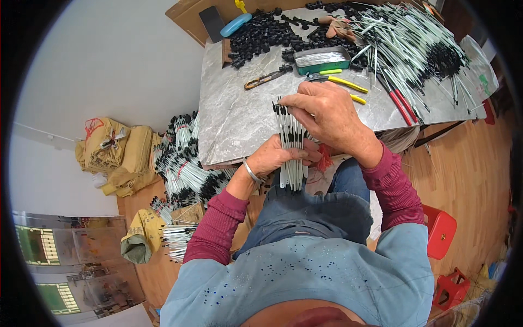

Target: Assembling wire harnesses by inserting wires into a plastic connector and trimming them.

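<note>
At frame centre, just off the near edge of the grey marble-look tabletop [234,125], sits your bundle of thin white rods with black end caps [293,147]. Long axis runs near-vertical in the frame, caps toward the table, lower ends hanging over your lap.

Your left hand [275,158] wraps the bundle's middle from the left, fingers closed round it. Your right hand [327,114] lies over the top from the right, fingertips pressed down on the capped ends. Right hand is nearer the caps; left is nearer the free lower ends.

Further out: yellow-handled pliers [343,83] just above the right hand, a green metal tray [322,60] beyond, a heap of small black plastic caps [261,35] upper centre, loose white rods [408,46] upper right. More bundled rods [182,163] are stacked on the floor, left of the table.
</note>
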Tool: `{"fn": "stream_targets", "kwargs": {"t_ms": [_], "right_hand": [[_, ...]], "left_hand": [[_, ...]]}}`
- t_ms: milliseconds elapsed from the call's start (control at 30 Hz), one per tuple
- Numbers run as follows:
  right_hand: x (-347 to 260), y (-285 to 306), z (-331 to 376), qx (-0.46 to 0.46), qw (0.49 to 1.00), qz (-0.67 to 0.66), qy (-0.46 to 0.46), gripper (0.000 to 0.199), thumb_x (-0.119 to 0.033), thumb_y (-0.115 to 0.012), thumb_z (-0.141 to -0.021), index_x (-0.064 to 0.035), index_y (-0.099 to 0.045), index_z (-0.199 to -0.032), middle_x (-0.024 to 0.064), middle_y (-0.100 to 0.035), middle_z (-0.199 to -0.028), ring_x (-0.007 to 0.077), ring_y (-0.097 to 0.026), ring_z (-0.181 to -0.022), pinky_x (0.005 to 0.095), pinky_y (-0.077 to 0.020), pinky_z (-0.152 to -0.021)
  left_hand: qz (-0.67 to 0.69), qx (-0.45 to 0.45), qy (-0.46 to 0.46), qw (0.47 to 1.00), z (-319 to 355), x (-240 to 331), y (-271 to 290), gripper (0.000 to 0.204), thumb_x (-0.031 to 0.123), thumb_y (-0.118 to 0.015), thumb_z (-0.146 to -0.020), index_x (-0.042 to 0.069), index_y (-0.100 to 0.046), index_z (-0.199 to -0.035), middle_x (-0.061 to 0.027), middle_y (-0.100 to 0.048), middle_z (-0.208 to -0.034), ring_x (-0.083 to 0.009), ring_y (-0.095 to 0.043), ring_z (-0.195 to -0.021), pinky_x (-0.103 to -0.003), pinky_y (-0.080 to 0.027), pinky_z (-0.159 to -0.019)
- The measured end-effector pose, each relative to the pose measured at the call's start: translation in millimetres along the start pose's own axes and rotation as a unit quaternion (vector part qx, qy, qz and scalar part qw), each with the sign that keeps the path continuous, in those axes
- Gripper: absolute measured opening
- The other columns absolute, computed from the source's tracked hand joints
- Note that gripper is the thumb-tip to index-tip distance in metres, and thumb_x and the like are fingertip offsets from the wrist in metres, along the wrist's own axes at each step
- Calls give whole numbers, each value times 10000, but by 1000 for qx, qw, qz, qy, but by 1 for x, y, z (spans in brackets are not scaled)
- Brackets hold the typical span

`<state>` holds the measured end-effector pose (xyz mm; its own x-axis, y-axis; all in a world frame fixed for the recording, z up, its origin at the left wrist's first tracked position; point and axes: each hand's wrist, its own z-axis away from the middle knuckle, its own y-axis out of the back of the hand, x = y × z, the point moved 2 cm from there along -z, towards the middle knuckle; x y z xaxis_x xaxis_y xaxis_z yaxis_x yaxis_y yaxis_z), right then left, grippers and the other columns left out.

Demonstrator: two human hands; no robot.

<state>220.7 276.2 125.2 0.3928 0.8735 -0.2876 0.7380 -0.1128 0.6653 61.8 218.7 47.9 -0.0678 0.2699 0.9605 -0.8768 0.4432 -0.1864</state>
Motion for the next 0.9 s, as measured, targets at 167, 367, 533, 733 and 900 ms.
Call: {"fn": "stream_targets", "kwargs": {"t_ms": [167,367,533,733,900], "right_hand": [[7,-4,2,17,999,-35,4,138,-136,-683,-823,-106,-732,-949,54,-609,-780,254,-627,-739,377,-478,-680],[7,-9,4,39,996,-82,-15,137,-120,-687,-824,-98,-733,-951,46,-614,-796,237,-624,-735,361,-477,-670],[6,-6,7,30,998,-62,-5,147,-111,-697,-816,-92,-726,-959,48,-623,-812,238,-624,-734,352,-473,-662],[9,-9,7,67,994,-87,-8,178,-104,-711,-802,-95,-717,-979,47,-607,-791,235,-605,-704,352,-453,-628],[7,-17,13,85,995,-46,-18,220,-38,-713,-787,-72,-723,-1004,74,-608,-782,243,-598,-680,356,-450,-604]], "left_hand": [[-9,-12,4,1000,-1,0,2,221,130,-672,-904,-39,-688,-1047,-140,-729,-990,-222,-704,-905,-337,-564,-829],[-26,-15,0,1000,-2,-2,2,221,129,-667,-901,-36,-693,-1046,-140,-726,-1001,-219,-701,-906,-333,-561,-826],[-43,-25,-9,999,-2,-2,2,211,93,-643,-896,-27,-694,-1062,-127,-728,-1000,-210,-700,-912,-328,-560,-827],[4,-23,27,999,-3,-3,1,244,40,-635,-900,-46,-656,-1128,-142,-720,-1055,-219,-699,-988,-333,-575,-852],[-5,-6,23,1000,-3,-4,0,270,56,-651,-893,-42,-659,-1144,-139,-726,-1037,-210,-707,-948,-318,-579,-826]]}}
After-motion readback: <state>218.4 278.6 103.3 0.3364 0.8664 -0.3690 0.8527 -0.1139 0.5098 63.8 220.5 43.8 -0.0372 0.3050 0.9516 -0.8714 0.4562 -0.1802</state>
